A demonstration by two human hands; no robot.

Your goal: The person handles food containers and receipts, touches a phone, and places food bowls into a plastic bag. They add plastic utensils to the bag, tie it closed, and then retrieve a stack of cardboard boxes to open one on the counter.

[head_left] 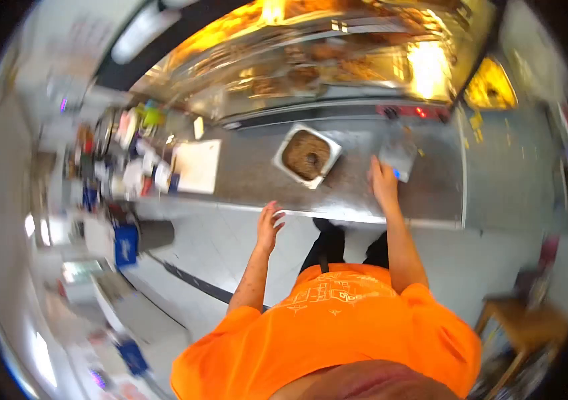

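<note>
Just off the front edge of the metal counter (244,167), my left hand (269,223) hangs with its fingers apart and nothing in them. My right hand (383,181) is over the counter, beside a clear container (399,159) with a blue spot on it; blur hides whether the fingers grip it. A square white-rimmed pan (307,155) of brown food lies on the counter between my hands, with a dark round thing in the food.
A white board (197,165) lies on the counter's left part, by a cluttered group of items. Behind the counter stands a brightly lit glass display case (297,60). A grey bin (156,235) is at lower left, a wooden stool (527,323) at lower right.
</note>
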